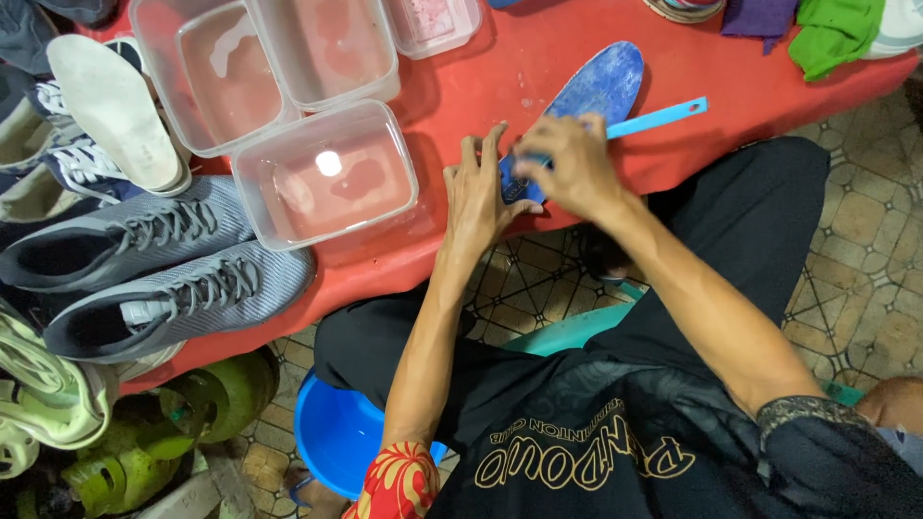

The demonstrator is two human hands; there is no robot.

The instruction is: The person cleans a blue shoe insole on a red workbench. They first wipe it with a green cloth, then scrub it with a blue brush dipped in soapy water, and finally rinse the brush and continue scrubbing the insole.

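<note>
Lying on the red surface (pixel 500 77) just right of the clear tub (pixel 325 173), blue insole (pixel 596 86), long axis running away up-right from both hands: left hand (pixel 481 192) flat, fingers spread on its near end; right hand (pixel 567 163) closed around blue-handled brush (pixel 663 117) over it.

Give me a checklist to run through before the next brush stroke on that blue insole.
1. Blue insole flat on the red table: ok.
2. Left hand pinning the insole's near end: ok.
3. Right hand closed around the light blue brush: ok.
4. Bristles touching the insole: cannot tell, hidden under the hand.
5. Nearest clear tub holds water: ok.
</note>
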